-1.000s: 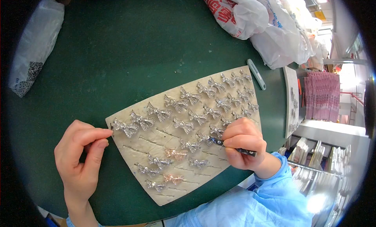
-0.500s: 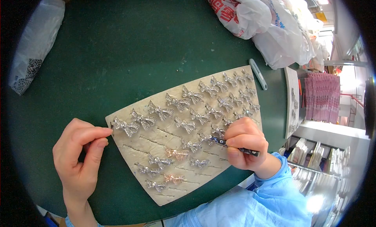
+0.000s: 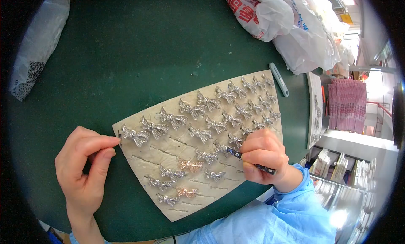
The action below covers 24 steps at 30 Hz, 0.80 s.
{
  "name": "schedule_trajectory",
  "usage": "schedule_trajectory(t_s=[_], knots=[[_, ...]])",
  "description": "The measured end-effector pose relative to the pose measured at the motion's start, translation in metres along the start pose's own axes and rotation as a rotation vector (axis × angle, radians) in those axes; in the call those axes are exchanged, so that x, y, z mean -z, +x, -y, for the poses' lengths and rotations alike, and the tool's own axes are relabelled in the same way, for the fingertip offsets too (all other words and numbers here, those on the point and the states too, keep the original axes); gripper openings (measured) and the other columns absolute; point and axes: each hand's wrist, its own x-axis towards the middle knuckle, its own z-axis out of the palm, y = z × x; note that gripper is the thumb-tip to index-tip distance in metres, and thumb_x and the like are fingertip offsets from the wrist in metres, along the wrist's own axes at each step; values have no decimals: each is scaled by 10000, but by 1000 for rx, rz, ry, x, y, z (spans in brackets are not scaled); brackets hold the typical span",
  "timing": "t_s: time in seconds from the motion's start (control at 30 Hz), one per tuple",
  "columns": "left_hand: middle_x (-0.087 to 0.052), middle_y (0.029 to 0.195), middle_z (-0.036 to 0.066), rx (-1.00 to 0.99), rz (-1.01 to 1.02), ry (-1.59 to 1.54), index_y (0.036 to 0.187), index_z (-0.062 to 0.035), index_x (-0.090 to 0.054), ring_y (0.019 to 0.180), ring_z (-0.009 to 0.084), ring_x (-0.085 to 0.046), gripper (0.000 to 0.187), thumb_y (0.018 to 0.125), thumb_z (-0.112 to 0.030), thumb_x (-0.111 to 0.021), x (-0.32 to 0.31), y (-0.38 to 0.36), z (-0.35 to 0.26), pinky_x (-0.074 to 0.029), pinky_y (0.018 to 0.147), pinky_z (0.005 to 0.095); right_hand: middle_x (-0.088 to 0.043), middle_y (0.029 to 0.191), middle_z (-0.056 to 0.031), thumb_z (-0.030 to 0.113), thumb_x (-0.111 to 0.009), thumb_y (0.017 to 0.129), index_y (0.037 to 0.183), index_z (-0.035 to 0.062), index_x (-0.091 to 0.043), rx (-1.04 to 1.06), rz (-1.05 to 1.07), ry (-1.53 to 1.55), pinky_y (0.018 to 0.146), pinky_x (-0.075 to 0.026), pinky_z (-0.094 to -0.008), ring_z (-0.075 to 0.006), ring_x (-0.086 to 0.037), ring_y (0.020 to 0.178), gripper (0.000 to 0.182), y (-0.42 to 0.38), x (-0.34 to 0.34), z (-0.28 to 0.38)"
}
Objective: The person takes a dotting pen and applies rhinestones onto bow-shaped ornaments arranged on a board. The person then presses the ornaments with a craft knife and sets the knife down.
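A cream slotted board (image 3: 141,170) lies tilted on the green table, carrying several rows of silver bow-shaped pieces (image 3: 169,118) and a few rose-gold ones (image 3: 190,165). My right hand (image 3: 265,155) grips dark patterned tweezers (image 3: 259,167), whose tip touches or nearly touches a silver bow (image 3: 220,148) near the board's middle. At the board's left corner, my left hand (image 3: 86,164) has thumb and forefinger pinched; the fingertip is beside the board's edge, and whatever is between the fingers is too small to tell.
White plastic bags (image 3: 270,16) fill the back right, and another plastic bag (image 3: 40,46) lies at the far left. A pale blue-grey cutter (image 3: 279,79) lies beyond the board's right corner. A second board (image 3: 314,111) and pink stacks (image 3: 347,105) are at the right.
The tweezers' rear end has dipped slightly, and my right hand has shifted a little. My left hand and the board have moved very slightly left.
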Motion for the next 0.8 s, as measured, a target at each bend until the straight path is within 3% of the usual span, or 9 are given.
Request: schedule_trajectory(t_s=[0.17,0.47,0.8], knots=[[-558,711,61,22,2,-3,852,-13,-632,592,119,-489,87,767,-6,-617,2,0,-2,-358,509,221,-591,761,-110,-31,-681,637,835,3,-569,13,-32,-3,509,-468,-278,-222,-560,595,231,0,-3,0],[-557,706,65,63,0,-38,847,-4,-629,609,142,-499,94,755,9,-614,2,0,-2,-375,535,238,-589,857,-69,29,-684,659,808,47,-614,-132,-125,200,677,-471,-339,-241,-555,752,165,-17,4,0],[-568,715,72,102,-10,-40,834,4,-630,612,127,-517,115,744,60,-588,0,1,-6,-390,531,222,-577,827,-71,-6,-660,649,870,40,-609,32,-294,199,602,-462,-309,-223,-551,701,232,-19,9,-2]])
